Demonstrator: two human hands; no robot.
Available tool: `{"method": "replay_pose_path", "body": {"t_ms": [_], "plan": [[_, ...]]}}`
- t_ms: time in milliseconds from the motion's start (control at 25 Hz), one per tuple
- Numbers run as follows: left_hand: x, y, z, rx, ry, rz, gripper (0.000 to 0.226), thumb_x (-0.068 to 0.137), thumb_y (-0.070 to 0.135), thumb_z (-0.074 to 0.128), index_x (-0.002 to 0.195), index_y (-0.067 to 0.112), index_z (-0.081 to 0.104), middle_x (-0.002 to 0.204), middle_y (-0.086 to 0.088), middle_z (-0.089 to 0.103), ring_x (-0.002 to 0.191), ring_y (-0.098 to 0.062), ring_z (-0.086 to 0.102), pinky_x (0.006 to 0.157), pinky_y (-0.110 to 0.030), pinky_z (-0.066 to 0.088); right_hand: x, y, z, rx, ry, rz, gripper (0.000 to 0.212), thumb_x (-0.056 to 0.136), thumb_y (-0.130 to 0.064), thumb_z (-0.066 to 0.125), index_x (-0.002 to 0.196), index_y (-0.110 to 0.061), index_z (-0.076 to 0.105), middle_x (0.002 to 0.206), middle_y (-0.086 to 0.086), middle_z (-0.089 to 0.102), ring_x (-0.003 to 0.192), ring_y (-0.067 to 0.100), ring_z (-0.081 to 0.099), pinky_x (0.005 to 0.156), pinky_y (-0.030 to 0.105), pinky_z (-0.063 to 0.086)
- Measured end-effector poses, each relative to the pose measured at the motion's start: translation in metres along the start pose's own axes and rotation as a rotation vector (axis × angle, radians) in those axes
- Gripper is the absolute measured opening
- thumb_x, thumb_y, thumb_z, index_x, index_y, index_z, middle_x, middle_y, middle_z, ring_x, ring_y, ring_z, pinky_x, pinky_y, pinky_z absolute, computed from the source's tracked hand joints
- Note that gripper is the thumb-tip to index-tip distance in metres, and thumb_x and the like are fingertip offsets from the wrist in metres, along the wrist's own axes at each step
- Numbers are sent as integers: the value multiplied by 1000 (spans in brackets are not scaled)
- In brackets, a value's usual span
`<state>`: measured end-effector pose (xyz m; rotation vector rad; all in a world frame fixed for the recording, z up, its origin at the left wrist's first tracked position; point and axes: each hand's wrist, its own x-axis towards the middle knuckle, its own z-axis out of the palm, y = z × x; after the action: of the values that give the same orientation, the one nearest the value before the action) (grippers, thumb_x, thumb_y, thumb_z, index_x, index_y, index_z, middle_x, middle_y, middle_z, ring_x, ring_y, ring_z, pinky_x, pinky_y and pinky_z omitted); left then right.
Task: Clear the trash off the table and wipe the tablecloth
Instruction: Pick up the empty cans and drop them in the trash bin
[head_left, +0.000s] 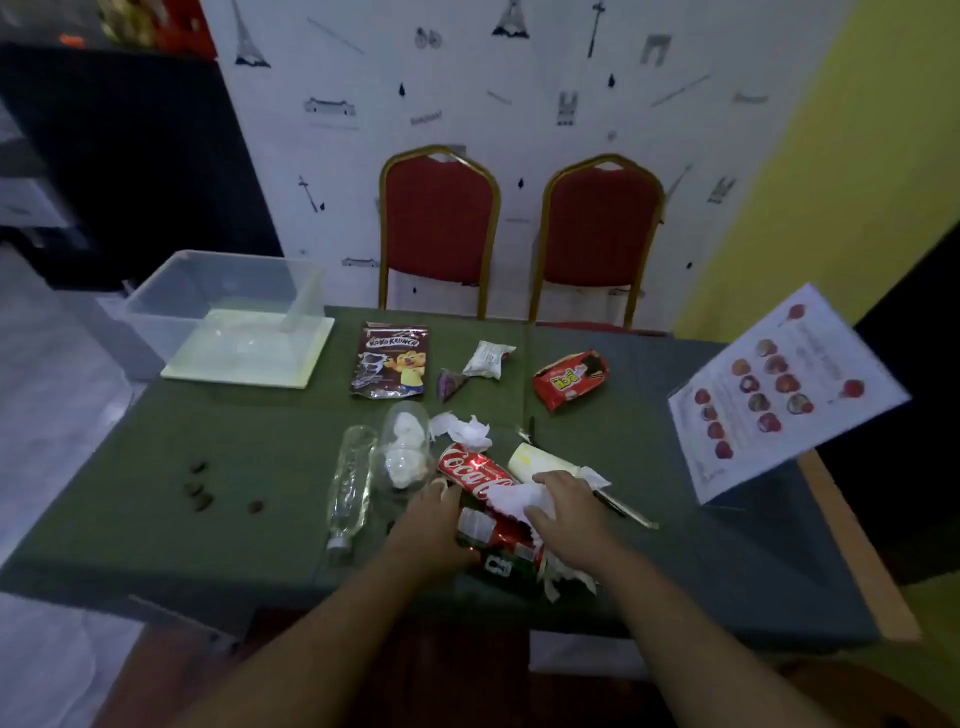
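Trash lies clustered at the centre of the bench (156, 519), on the green tablecloth (701, 561). Nearest the person, a crushed red can (498, 545) lies on its side between both hands. The left hand (434, 525) rests against the can's left end, fingers loosely curved toward it; whether they close round it cannot be told. The right hand (563, 512) lies on a crumpled white tissue (511, 499) that covers the can's top, fingers spread and bent slightly over the paper.

At 12 o'clock from the hands, touching the tissue, lies a Coca-Cola can (472, 470) on its side. At 1 o'clock is a pale paper cup (540, 462), tipped over. At 10 o'clock a clear plastic cup (405, 452) holds wadded white paper, and just beside it, at 9 o'clock, an empty clear bottle (353, 483) lies flat.

Farther toward 12 o'clock: a Koko Krunch pouch (389, 361), a small white wrapper (488, 358) and a red snack wrapper (571, 382). Dark crumbs (200, 491) sit at 9 o'clock, well apart from the cluster.

At 10 o'clock, on the bench's far corner, stands a clear plastic bin (208, 296). A laminated sheet (779, 389) stands tilted at 2 o'clock. Two red chairs (441, 218) stand behind the bench.
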<state>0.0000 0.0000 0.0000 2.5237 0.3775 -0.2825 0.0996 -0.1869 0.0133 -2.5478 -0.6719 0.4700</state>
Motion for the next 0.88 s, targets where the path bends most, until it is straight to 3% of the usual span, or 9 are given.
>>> {"method": "replay_pose_path", "body": {"t_ms": [160,320,480,600,880], "plan": [[-1,-6,15,252,-52,57,92,71,35,75,147,20,25,154,-4,28,139,-25,30,113,-41,34,34,-4,11,-94,35,-88,43,88,-34,54,129,-19,54,130,2,56,119,24,46,96,38,38],[2,-19,26,279,-29,147,90,78,31,68,151,24,17,157,-4,22,140,-24,28,112,-41,36,58,-17,23,-188,-20,-107,45,87,-43,52,126,-22,52,125,0,55,115,25,47,92,42,38],[3,-18,29,320,53,173,73,79,21,61,146,23,32,141,-6,40,123,-26,42,94,-40,47,74,-28,33,-277,-77,-108,53,81,-51,55,124,-21,50,125,2,54,117,26,46,91,43,36],[2,-17,28,335,112,189,50,75,17,61,125,17,51,126,-8,50,109,-27,49,84,-41,49,81,-34,36,-370,-110,-108,67,75,-51,63,133,-24,43,130,0,53,122,25,45,96,46,33],[-16,-33,24,62,190,121,39,73,31,67,105,14,53,105,-4,59,96,-21,56,76,-29,44,84,-39,28,-232,-109,-66,71,69,-42,66,133,-24,41,128,0,55,121,26,47,97,47,34]]}}
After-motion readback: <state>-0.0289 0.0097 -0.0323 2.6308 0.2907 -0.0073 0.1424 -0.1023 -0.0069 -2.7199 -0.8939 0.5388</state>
